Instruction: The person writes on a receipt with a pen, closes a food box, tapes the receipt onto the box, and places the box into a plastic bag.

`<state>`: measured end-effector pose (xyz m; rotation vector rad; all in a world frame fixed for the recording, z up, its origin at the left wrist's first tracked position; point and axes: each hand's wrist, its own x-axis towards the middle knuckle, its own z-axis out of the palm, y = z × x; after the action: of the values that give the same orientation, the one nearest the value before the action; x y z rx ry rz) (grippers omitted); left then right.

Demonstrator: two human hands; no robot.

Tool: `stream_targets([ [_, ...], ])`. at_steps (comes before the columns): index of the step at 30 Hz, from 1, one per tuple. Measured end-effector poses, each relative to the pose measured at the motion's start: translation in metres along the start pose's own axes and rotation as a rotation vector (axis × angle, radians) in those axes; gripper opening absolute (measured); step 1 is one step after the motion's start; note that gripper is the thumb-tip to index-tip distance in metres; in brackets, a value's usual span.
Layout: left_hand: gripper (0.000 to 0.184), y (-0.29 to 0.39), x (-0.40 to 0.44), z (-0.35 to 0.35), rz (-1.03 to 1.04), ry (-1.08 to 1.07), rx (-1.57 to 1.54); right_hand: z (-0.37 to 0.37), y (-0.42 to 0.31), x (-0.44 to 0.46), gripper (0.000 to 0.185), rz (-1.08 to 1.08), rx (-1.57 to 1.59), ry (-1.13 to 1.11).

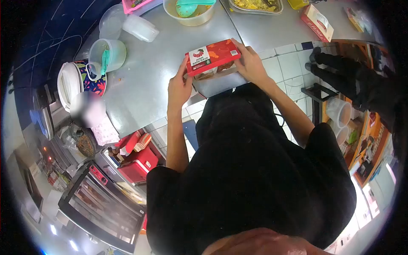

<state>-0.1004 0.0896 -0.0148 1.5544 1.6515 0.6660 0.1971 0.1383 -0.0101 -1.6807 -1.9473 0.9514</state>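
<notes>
A red food box with a white printed label is held at the near edge of the metal counter. Brown food shows through an opening on its near side. My left hand grips the left end of the box, with the thumb along its side. Around the right end are the fingers of my right hand. Beyond the box stands a round tub with a turquoise scoop in it.
A clear tub with a turquoise handle and a stack of clear containers stand at the left. Farther right are a metal food tray and another red and white box. A person in dark clothes stands at the right.
</notes>
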Motion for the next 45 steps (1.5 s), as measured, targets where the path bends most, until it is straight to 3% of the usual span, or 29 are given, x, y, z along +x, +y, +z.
stream_targets([
  [3,0.06,0.011,0.005,-0.008,-0.009,-0.005,0.014,0.007,0.007,0.001,0.064,-0.024,0.216,0.018],
  [9,0.062,-0.002,0.01,-0.012,0.025,-0.026,-0.034,0.01,0.021,0.011,0.061,-0.241,0.238,0.097],
  [12,0.067,-0.002,0.009,-0.016,0.013,-0.064,0.022,0.008,0.029,0.013,0.059,-0.179,0.174,0.009],
  [16,0.07,0.006,0.009,-0.021,0.018,-0.086,0.301,0.005,0.023,0.008,0.061,-0.149,0.336,-0.006],
  [24,0.069,0.0,0.012,-0.015,0.017,-0.068,0.028,0.0,0.011,0.008,0.058,-0.068,0.347,0.003],
  [31,0.073,-0.01,0.018,-0.017,-0.032,-0.116,-0.105,0.005,0.026,0.003,0.068,-0.159,0.319,-0.048],
  [33,0.075,-0.013,0.018,-0.019,0.005,-0.124,-0.076,0.001,0.029,0.003,0.071,-0.247,0.211,-0.055],
  [40,0.082,0.0,0.013,-0.023,0.048,-0.131,0.167,-0.009,0.034,0.0,0.08,-0.256,0.252,-0.175],
  [45,0.083,-0.011,0.009,-0.019,0.053,-0.153,0.05,-0.01,0.038,0.001,0.079,-0.218,0.316,-0.232],
])
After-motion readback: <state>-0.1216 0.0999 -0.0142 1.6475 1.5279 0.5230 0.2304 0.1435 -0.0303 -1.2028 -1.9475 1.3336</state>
